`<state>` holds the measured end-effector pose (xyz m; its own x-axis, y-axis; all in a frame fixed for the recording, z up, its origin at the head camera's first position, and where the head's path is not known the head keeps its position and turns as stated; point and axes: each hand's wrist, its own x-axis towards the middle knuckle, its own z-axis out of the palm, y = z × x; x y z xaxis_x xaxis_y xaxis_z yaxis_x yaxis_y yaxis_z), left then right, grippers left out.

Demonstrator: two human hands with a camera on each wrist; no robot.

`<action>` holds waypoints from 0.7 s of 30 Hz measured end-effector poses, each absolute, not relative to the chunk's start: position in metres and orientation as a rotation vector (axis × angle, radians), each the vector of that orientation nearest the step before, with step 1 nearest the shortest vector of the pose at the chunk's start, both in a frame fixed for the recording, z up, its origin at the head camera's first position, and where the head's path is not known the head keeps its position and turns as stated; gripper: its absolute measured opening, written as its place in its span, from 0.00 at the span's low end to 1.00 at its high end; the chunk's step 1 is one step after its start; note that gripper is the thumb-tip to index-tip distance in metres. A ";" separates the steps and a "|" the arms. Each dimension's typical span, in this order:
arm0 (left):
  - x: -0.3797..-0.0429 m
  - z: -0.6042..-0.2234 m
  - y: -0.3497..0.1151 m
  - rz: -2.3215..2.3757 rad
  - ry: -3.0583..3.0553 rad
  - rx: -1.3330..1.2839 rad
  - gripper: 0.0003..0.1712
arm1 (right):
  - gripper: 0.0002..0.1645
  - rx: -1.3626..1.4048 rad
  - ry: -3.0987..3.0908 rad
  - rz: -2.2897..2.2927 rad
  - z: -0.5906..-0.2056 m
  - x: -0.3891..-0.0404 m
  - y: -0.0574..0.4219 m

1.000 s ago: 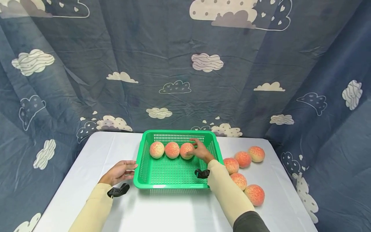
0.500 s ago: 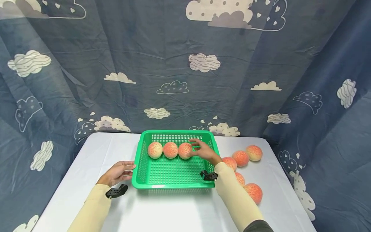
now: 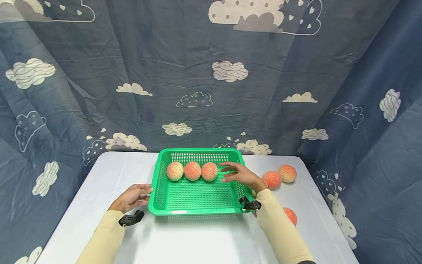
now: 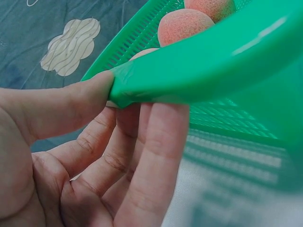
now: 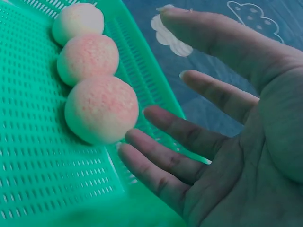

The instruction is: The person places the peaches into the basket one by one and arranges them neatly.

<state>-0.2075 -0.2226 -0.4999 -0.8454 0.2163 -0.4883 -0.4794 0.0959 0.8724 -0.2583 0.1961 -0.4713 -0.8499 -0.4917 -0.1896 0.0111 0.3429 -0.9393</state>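
A green plastic basket (image 3: pixel 201 211) stands on the white table, with three peaches in a row along its back: a paler left peach (image 3: pixel 175 171), a middle peach (image 3: pixel 192 171) and a right peach (image 3: pixel 209 172). My left hand (image 3: pixel 132 198) grips the basket's left rim, thumb against its edge and fingers beneath, as the left wrist view shows. Over the basket's right side, my right hand (image 3: pixel 242 174) holds nothing; its fingers are spread. In the right wrist view its fingertips are close to the nearest peach (image 5: pixel 102 109), seemingly apart from it.
Right of the basket, more peaches lie on the table (image 3: pixel 316 220): a back peach (image 3: pixel 288 173), another beside it (image 3: pixel 272 179) and a front peach (image 3: pixel 290 216), partly behind my right sleeve. A dark cloud-print curtain (image 3: pixel 148 55) hangs behind the table.
My right hand has let go of the right peach in the basket and moved right, away from it. My left hand stays at the rim. The head view has shifted slightly.
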 end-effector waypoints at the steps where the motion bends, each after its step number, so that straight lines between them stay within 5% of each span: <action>1: -0.208 -0.500 -0.223 1.807 1.872 -0.258 0.26 | 0.42 -0.441 2.162 -1.526 -0.469 -0.257 0.199; 21: -0.207 -0.501 -0.223 1.788 1.894 -0.272 0.28 | 0.31 -0.444 2.165 -1.709 -0.457 -0.220 0.289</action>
